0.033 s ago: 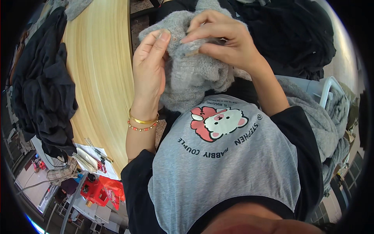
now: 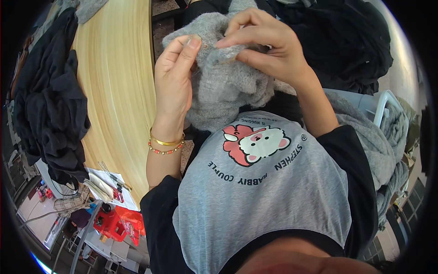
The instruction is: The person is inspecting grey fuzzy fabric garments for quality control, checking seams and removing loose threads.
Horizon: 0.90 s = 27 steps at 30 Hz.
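A fuzzy grey knitted garment (image 2: 219, 91) lies bunched over my lap at the top centre. My left hand (image 2: 175, 77) is closed at its left side, with thumb and forefinger pinched together against the knit. Across from it, my right hand (image 2: 269, 48) has thumb and fingers closed on a raised fold of the same garment. The fingertips of both hands are a short way apart. Whether a needle or thread is between them is too small to make out.
A wooden table (image 2: 116, 82) runs along my left, with a black garment (image 2: 52, 91) heaped on it. Scissors and thin tools lie on paper (image 2: 116, 185) near its corner. On my right are dark clothes (image 2: 337, 41) and a plastic bin (image 2: 385, 102) of grey knitwear.
My right hand has shifted slightly to the right. My left hand stays almost in place, and the knit remains gathered between them.
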Motion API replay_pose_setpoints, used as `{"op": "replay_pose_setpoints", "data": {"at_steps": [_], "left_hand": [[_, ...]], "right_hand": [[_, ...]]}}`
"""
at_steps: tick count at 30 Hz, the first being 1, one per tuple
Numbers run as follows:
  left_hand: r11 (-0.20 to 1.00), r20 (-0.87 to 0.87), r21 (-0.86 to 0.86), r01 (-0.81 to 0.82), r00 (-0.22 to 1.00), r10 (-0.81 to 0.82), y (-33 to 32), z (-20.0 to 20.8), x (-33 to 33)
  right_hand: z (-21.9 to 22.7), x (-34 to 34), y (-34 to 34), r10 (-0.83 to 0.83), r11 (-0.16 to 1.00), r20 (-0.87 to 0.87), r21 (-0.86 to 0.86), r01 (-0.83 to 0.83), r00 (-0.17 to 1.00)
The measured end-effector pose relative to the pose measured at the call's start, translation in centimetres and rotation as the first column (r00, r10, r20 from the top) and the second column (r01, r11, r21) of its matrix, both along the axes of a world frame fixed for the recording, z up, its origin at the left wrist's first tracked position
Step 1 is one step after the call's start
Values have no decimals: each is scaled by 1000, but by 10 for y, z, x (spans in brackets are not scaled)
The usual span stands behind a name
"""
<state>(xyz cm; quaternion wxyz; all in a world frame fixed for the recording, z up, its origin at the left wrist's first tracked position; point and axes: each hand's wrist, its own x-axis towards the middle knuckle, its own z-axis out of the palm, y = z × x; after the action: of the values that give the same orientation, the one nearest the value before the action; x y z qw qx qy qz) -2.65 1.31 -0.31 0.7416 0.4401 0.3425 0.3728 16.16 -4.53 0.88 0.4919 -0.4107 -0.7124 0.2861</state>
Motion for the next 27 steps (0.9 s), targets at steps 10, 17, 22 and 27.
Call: {"op": "replay_pose_setpoints", "data": {"at_steps": [10, 17, 22, 27], "left_hand": [[946, -108, 316, 74, 993, -41, -11, 6, -6], [789, -208, 574, 221, 971, -121, 1, 14, -15], [834, -206, 484, 265, 961, -186, -3, 19, -18], [790, -306, 535, 301, 940, -151, -3, 14, -16]], "right_hand": [[-6, -9, -11, -298, 857, 300, 503, 115, 906], [-6, -7, -13, -297, 849, 307, 519, 102, 904], [-9, -6, -14, -330, 836, 310, 535, 123, 891], [-7, -8, -12, -329, 860, 264, 482, 171, 907]]}}
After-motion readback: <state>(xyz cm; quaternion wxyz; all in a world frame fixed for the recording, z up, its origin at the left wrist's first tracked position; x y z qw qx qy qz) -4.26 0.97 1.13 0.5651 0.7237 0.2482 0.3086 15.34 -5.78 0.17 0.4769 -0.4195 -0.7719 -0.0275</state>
